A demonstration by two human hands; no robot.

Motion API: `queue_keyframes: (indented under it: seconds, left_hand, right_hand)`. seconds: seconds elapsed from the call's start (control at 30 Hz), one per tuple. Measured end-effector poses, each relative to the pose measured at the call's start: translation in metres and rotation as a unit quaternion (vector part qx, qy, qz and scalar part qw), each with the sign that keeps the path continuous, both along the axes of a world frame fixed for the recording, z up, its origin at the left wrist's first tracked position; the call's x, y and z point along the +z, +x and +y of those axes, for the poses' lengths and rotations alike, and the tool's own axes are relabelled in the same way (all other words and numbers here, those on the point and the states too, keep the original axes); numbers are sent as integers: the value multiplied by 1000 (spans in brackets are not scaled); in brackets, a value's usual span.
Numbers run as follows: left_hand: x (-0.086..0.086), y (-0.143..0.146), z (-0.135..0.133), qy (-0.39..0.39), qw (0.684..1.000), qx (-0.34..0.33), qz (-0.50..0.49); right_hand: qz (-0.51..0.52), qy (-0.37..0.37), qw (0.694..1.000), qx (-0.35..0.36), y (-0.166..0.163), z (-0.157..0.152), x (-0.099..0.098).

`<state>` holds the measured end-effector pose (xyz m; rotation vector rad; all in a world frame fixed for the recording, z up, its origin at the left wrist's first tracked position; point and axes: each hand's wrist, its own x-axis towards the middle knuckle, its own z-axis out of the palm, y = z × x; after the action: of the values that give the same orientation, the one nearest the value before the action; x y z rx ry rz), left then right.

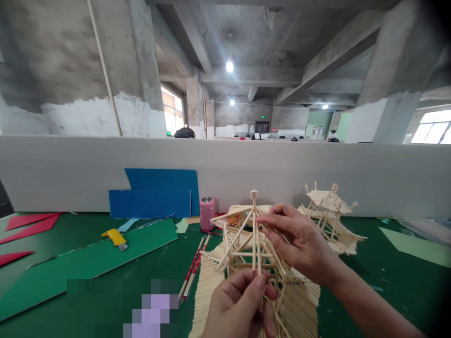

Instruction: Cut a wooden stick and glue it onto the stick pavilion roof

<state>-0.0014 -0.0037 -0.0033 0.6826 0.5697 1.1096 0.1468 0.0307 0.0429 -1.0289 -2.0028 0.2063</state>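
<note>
Left grip (243, 300) pinches one upright stick (259, 256) of the roof frame (246, 239), right grip (294, 239) holds the frame's upper right side, stick running straight up toward the peak.

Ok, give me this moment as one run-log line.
left hand: pinching a stick of the stick roof frame | right hand: fingers on frame's right side | second stick model: behind, untouched | yellow utility knife: on the green mat
</note>
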Motion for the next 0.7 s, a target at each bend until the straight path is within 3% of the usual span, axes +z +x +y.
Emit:
queue_keyframes:
  seconds: [0.27, 0.7]
  left_hand:
    - [3, 2, -2, -2, 999, -5, -33]
    - [1, -2, -2, -2, 1000, -27, 1]
  right_hand:
    - [87, -49, 995, 31, 2, 2, -1]
    - [108, -48, 992, 33, 5, 7, -1]
